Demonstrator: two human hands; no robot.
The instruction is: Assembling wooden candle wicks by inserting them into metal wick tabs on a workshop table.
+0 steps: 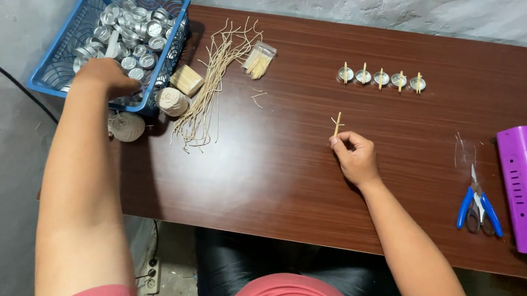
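A person's left hand (107, 76) reaches into a blue basket (64, 57) of metal cups (136, 31), grip apparently closing, while right hand (354, 156) pinches a wick stick (337, 124), awaiting a cup.

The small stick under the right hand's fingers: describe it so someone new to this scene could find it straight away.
Start at the brown table, then the row of five small metal cups near its far edge. Nearer the person, the right hand pinches a pale wooden stick. Unlike the row's sticks, it has a thin cord crossing it and no cup.
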